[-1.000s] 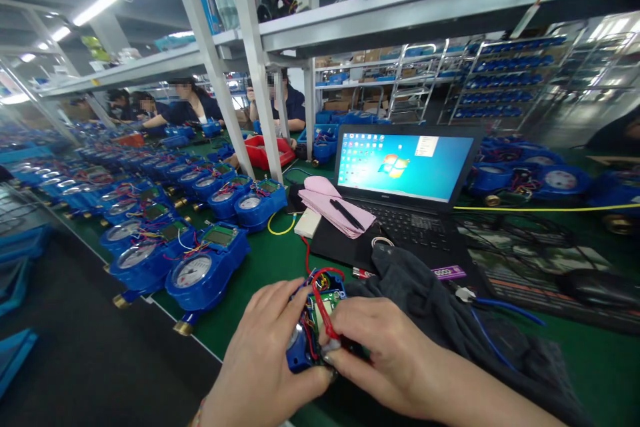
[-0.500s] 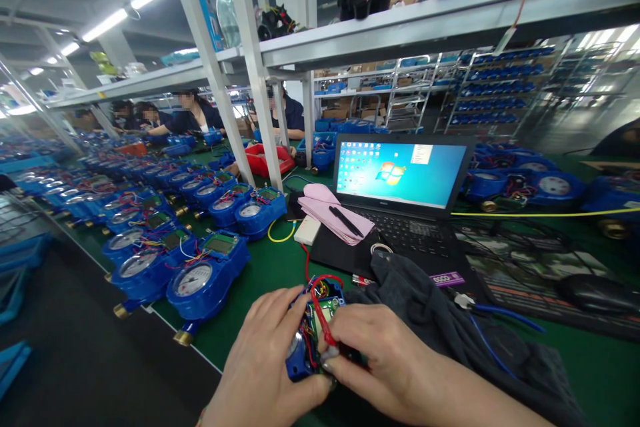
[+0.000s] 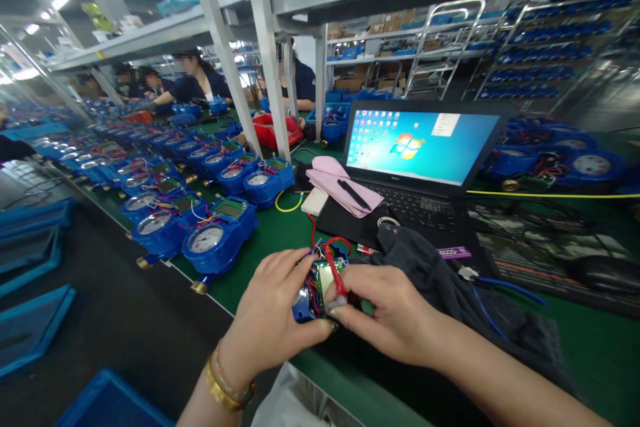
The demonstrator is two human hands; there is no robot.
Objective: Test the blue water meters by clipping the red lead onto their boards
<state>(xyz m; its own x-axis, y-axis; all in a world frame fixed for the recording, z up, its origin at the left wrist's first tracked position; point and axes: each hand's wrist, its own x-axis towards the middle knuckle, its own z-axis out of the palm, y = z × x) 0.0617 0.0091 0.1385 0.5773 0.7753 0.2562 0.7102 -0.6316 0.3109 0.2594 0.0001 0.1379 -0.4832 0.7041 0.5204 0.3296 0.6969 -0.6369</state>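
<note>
A blue water meter with a round dial, loose wires and a small display board lies on the green bench in front of me. My left hand is curled around its left side, with the thumb at the near edge. Between the thumb and fingers of my right hand is the end of a red cable, with something greyish at its tip. That tip is over the near side of the display board; whether it touches is hidden by my fingers. The cable loops back behind the meter.
An open laptop stands behind, with pink paper and a black pen on it. Dark cloth lies to the right. Rows of blue meters fill the left bench. Shelf posts rise behind; co-workers sit beyond.
My view has tilted down, so the hands and meter appear higher in the picture and my left wrist's bracelets now show. Both hands keep nearly the same hold.
</note>
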